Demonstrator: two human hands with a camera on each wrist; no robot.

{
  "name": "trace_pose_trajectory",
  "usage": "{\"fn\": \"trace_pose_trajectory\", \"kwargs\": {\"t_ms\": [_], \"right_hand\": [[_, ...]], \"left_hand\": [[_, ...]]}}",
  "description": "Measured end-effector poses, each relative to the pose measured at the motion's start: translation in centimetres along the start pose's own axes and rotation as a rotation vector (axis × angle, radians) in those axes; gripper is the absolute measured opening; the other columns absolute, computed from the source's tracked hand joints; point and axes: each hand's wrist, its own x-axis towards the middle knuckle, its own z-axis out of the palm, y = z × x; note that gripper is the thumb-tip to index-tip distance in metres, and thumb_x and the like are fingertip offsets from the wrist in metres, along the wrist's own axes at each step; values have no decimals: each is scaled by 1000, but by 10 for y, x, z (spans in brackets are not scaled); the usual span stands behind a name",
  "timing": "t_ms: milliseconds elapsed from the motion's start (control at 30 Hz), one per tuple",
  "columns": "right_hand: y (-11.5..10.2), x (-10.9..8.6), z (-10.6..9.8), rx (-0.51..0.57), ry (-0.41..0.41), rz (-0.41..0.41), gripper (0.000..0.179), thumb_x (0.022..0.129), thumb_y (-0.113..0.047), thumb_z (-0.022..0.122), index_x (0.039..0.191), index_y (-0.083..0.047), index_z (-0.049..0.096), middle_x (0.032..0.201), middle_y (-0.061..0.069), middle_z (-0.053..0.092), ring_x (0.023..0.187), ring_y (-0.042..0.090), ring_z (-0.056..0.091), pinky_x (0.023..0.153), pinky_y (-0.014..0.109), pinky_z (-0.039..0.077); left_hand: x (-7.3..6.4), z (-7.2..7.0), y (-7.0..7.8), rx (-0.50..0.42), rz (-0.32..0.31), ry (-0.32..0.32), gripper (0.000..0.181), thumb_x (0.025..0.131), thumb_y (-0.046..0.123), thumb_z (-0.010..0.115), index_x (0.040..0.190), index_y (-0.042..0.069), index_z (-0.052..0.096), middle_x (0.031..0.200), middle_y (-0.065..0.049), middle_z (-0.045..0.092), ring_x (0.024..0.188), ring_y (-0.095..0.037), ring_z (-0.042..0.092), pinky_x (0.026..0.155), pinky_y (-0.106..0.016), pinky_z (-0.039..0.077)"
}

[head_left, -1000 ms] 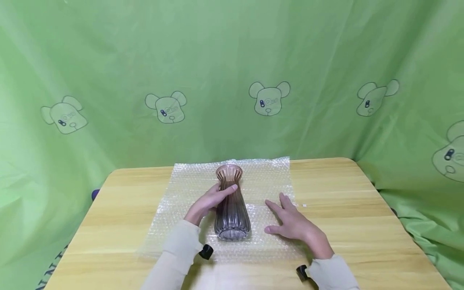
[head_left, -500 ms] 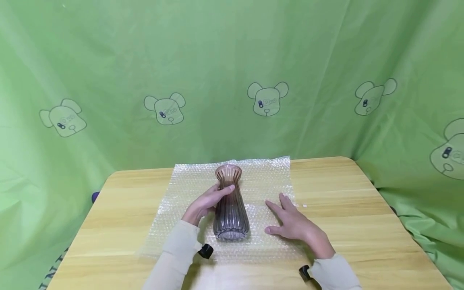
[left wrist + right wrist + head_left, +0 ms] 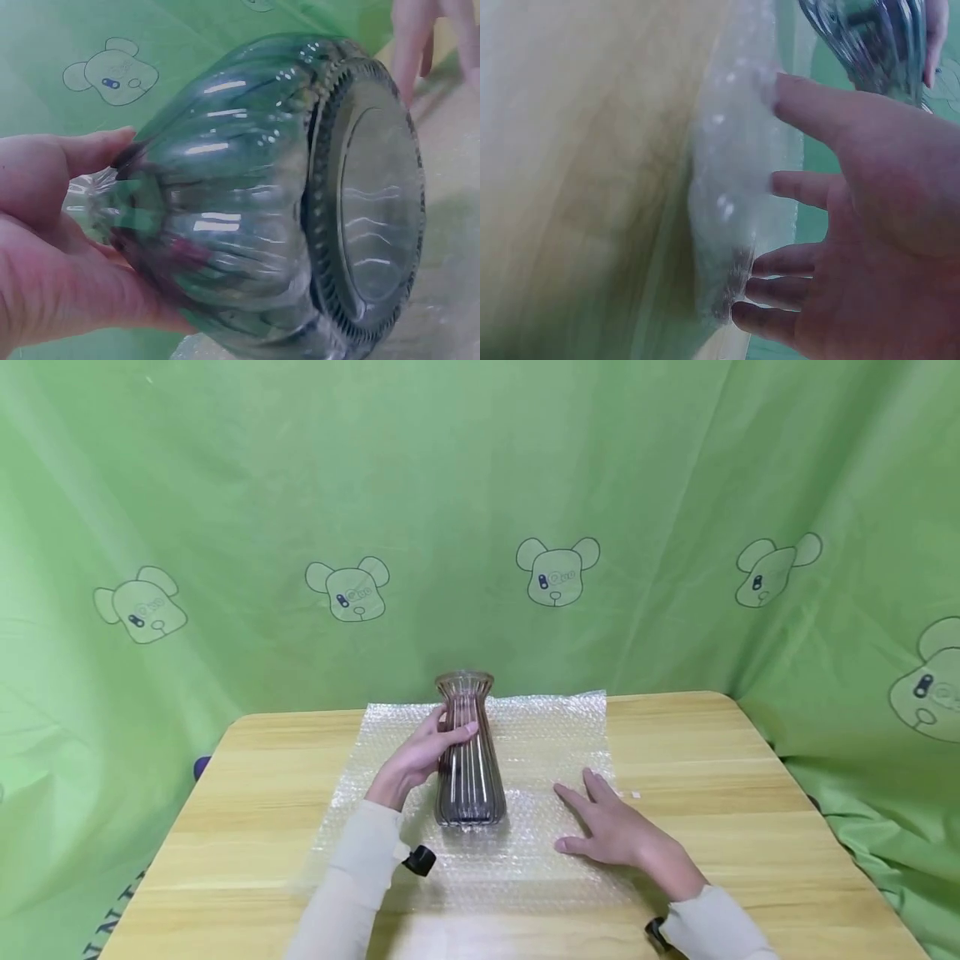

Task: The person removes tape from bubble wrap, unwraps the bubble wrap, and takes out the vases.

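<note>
My left hand (image 3: 422, 753) grips a ribbed glass vase (image 3: 471, 777) round its narrow upper part, thumb across the front. The glass goes from pinkish at the flared rim to dark grey at the base. In the left wrist view the vase's round base (image 3: 375, 202) faces the camera. Under it a sheet of bubble wrap (image 3: 540, 877) lies spread on the table. To the right, my right hand (image 3: 618, 831) rests with spread fingers on the wrap's right part. The right wrist view shows its straight fingers (image 3: 787, 259) at the bubble wrap (image 3: 735, 150).
The wooden table (image 3: 247, 793) extends to both sides of the wrap. A tiny white scrap (image 3: 636, 795) lies just right of the sheet. A green curtain (image 3: 450, 468) with printed bear heads hangs behind and at the sides.
The vase has been raised off the wrap by my left hand, moving up and slightly left, and it now tilts more upright. My right hand has stayed nearly in place.
</note>
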Motion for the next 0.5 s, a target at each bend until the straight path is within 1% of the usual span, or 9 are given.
{"fn": "trace_pose_trajectory", "kwargs": {"t_ms": [133,300,433,500], "right_hand": [[2,-4,0,-33,3,-11,88,90,-52,73,157,-5,40,158,44,14,144,62,21,106,74,36],[4,-9,1,-64,18,-28,87,90,-54,72,157,-6,41,157,44,17,143,62,23,106,74,36],[5,-15,2,-104,52,-59,85,92,-55,69,156,-7,43,156,43,21,142,61,26,104,73,40],[6,-18,3,-124,69,-77,83,92,-56,69,155,-7,44,155,43,23,142,61,28,102,72,42]], "left_hand": [[5,-6,6,-28,15,17,86,97,16,70,163,10,15,141,-26,52,118,-38,61,102,-55,52],[12,-11,16,-23,34,38,94,90,10,76,163,9,17,147,-22,47,124,-39,57,99,-57,53],[17,-10,27,-16,71,55,100,85,4,79,163,11,17,149,-22,43,128,-40,54,99,-56,53],[20,-11,31,-22,103,61,102,82,0,80,163,13,19,150,-21,43,129,-40,53,101,-53,53]]}}
